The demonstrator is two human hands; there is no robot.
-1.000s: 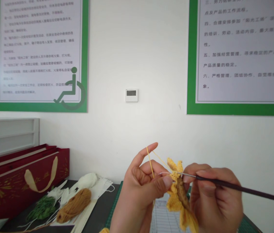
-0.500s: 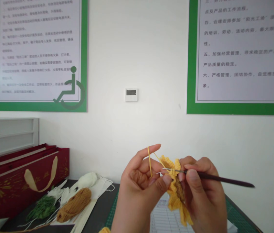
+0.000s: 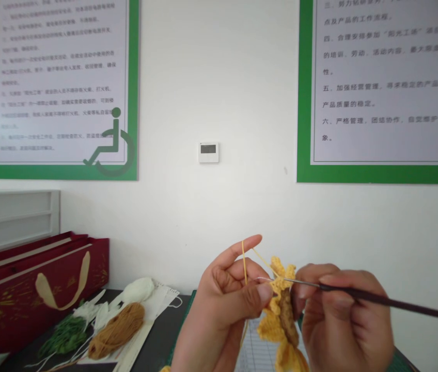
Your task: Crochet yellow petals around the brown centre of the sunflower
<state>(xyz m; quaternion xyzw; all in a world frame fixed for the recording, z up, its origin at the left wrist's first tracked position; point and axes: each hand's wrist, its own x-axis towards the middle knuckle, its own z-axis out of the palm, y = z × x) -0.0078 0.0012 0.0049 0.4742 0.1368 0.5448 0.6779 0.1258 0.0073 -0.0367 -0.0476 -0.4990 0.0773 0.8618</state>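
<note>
Yellow crochet piece (image 3: 281,320) sits up in the air between the two hands, a bit above the table (image 3: 157,341). It has frilly yellow edges and a brown middle, like a little flower. Many rows look made already, but the yarn (image 3: 244,261) is not cut, so it seems there is more to stitch (how much more, I cannot tell).

The left hand (image 3: 227,305) is mostly curled shut. Its thumb and fingers pinch the edge of the piece, and the pointer finger sticks up with the thin yellow yarn looped over it. The right hand (image 3: 343,325) is closed around a dark crochet hook (image 3: 377,299). The shiny tip of the hook pokes into the top of the piece, near the left thumb.

On the table to the left lie brown yarn (image 3: 116,330), green yarn (image 3: 62,336) and some white yarn (image 3: 137,289). A red gift bag (image 3: 29,294) stands by them.
</note>
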